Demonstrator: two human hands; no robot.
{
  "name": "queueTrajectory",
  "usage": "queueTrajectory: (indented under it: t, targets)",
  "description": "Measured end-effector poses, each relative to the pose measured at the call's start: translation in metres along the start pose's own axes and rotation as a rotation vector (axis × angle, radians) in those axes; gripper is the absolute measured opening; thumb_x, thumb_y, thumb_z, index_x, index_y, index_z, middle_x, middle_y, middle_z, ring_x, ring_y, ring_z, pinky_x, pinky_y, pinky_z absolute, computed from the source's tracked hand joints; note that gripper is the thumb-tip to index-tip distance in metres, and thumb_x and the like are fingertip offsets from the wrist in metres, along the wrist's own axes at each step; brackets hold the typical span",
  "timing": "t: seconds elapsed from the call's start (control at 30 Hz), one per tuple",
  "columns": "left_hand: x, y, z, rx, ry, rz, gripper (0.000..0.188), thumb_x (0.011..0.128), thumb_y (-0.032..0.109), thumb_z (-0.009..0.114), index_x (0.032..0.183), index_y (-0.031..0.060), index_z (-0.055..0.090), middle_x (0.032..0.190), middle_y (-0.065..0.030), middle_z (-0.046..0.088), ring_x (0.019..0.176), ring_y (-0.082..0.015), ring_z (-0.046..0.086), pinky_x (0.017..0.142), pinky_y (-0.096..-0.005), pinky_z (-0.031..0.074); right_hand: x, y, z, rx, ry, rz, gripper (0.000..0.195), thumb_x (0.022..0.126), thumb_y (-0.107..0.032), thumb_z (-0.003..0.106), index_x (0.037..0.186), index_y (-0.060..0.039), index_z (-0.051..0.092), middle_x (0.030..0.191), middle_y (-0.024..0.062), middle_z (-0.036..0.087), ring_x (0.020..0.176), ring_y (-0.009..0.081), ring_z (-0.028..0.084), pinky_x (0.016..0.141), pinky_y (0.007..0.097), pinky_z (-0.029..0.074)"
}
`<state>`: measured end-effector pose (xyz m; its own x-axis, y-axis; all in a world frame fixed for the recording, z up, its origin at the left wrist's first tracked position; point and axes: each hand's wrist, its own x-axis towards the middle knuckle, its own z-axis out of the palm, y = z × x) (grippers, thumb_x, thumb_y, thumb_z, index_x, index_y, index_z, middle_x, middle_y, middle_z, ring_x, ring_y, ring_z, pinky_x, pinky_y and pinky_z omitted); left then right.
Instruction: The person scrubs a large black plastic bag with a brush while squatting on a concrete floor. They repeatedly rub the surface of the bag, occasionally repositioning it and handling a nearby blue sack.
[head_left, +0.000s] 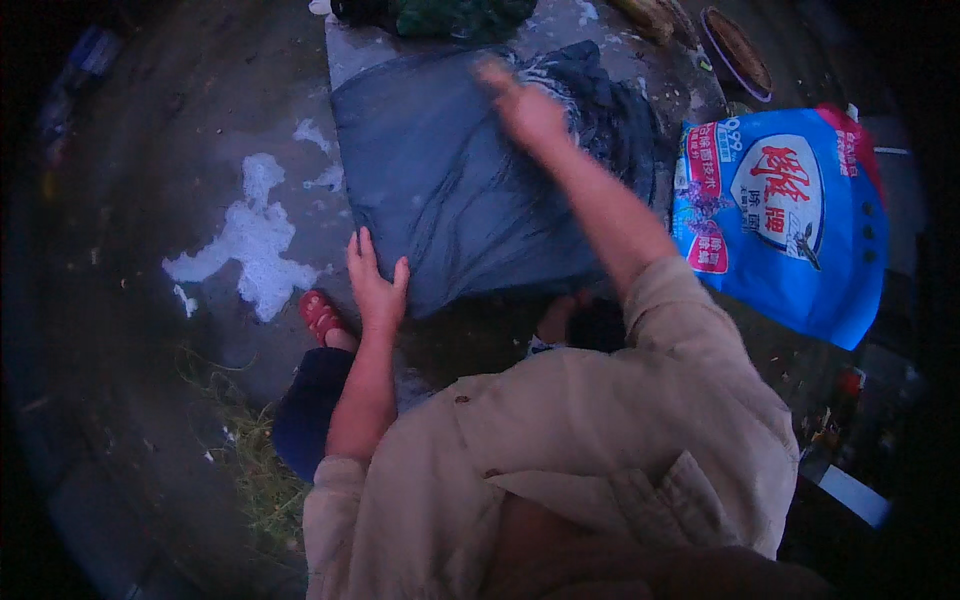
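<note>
Wet dark grey cloth lies spread before me on a low slab, bunched at its right end with white suds in the folds. My left hand rests at the cloth's near left edge, thumb and fingers apart. Reaching over the cloth's upper part, my right hand is motion-blurred; its fingers look curled, and whether they hold something cannot be told. Just right of the cloth stands a large blue detergent bag with printed writing.
White foam is splashed on the ground at left. Dark green material lies beyond the cloth. A round shallow basket is at upper right. Dry plant stalks lie at lower left, near my red sandal.
</note>
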<state>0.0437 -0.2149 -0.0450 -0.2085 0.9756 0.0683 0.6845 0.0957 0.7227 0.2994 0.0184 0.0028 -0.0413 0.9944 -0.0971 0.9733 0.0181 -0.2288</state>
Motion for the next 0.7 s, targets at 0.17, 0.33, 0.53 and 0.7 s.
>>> queueTrajectory:
  t: [0.17, 0.33, 0.53, 0.7]
  targets:
    - [-0.001, -0.01, 0.002, 0.037, 0.012, 0.02, 0.074, 0.079, 0.018, 0.066, 0.143, 0.0077, 0.03, 0.141, -0.0227, 0.032, 0.129, -0.0373, 0.035, 0.106, -0.0408, 0.029, -0.098, -0.1, 0.018, 0.044, -0.276, -0.487, 0.039, 0.09, -0.028, 0.048, 0.129, -0.0284, 0.045, 0.108, 0.0221, 0.058, 0.092, 0.0365, 0.063, 0.072, 0.0458, 0.053]
    - [0.002, -0.002, -0.002, -0.004, 0.013, 0.021, 0.073, 0.078, 0.02, 0.067, 0.141, 0.0068, 0.032, 0.141, -0.0238, 0.031, 0.129, -0.039, 0.034, 0.107, -0.0414, 0.029, 0.018, 0.03, -0.019, 0.015, -0.024, 0.142, 0.035, 0.089, -0.039, 0.05, 0.119, -0.0227, 0.058, 0.106, 0.0165, 0.061, 0.092, 0.0344, 0.063, 0.078, 0.0446, 0.05]
    - [0.003, -0.004, 0.0, 0.003, 0.001, 0.01, 0.071, 0.081, 0.023, 0.065, 0.141, 0.0064, 0.032, 0.141, -0.0238, 0.031, 0.13, -0.0386, 0.033, 0.107, -0.0419, 0.028, -0.038, -0.055, 0.024, 0.058, -0.151, -0.187, 0.034, 0.087, -0.033, 0.051, 0.12, -0.0245, 0.057, 0.108, 0.0181, 0.06, 0.089, 0.0364, 0.063, 0.072, 0.0482, 0.051]
    - [0.001, -0.007, 0.001, 0.002, 0.01, 0.028, 0.065, 0.084, 0.021, 0.06, 0.141, 0.0061, 0.032, 0.141, -0.0241, 0.032, 0.13, -0.0387, 0.032, 0.107, -0.0414, 0.027, -0.11, -0.096, 0.018, 0.1, -0.214, -0.47, 0.037, 0.085, -0.038, 0.056, 0.121, -0.0283, 0.055, 0.102, 0.0191, 0.06, 0.087, 0.0358, 0.064, 0.072, 0.0468, 0.052]
